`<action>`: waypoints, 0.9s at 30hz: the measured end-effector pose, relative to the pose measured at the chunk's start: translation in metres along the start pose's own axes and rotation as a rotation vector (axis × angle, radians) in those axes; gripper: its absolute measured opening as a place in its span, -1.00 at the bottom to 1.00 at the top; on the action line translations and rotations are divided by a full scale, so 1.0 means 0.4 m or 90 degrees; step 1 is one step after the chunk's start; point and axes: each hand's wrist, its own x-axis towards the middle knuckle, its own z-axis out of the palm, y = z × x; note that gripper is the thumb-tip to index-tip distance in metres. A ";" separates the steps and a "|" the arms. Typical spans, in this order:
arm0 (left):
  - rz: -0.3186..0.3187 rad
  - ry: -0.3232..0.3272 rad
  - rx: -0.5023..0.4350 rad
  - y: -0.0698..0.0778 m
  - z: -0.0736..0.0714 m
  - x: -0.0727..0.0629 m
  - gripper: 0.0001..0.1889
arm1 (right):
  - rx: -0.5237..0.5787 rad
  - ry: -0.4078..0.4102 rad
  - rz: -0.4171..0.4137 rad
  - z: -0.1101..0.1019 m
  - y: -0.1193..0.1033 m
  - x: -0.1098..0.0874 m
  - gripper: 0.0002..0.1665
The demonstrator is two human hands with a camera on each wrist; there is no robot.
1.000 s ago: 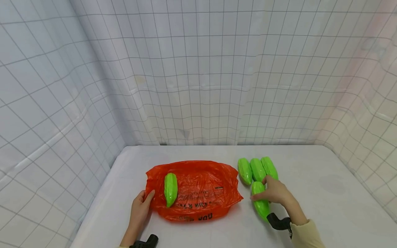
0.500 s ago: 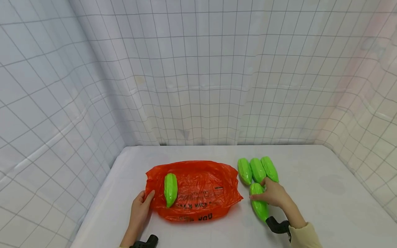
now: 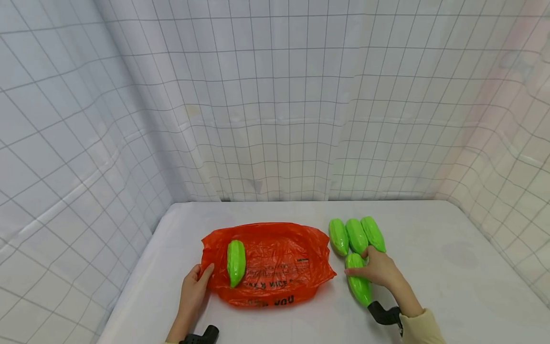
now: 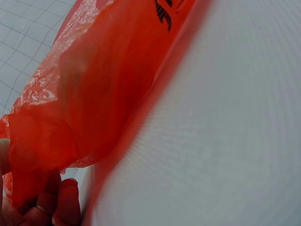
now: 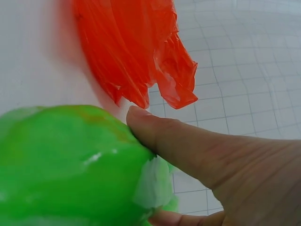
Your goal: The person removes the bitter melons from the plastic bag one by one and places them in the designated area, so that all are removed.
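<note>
A red plastic bag (image 3: 275,258) with black print lies flat on the white table. My left hand (image 3: 195,286) pinches its left edge, the thumb above and fingers showing beneath the film in the left wrist view. On top of the bag lies a glossy, elongated green vegetable (image 3: 236,263), pointed end toward me. Right of the bag, my right hand (image 3: 378,267) grips another green vegetable (image 3: 357,286), thumb on its left side, fingers at its far right. It rests on the table, or very close to it. The right wrist view shows its rounded green body (image 5: 75,160) beside my thumb.
Three more green vegetables, left (image 3: 338,237), middle (image 3: 356,235) and right (image 3: 373,234), lie side by side just beyond my right hand. White grid-patterned curtains (image 3: 275,119) enclose the table (image 3: 451,277) at the back and sides.
My right hand has shifted slightly left with the green vegetable in it, mostly in the first half second. The left hand and the bag look unchanged.
</note>
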 end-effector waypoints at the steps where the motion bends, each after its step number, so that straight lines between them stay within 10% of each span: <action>1: 0.000 -0.001 0.000 0.001 -0.001 -0.001 -0.58 | 0.001 0.002 0.001 0.001 0.000 0.000 -0.20; 27: -0.006 0.001 -0.005 0.000 0.001 0.000 -0.58 | -0.004 0.028 0.011 0.012 0.004 -0.003 -0.19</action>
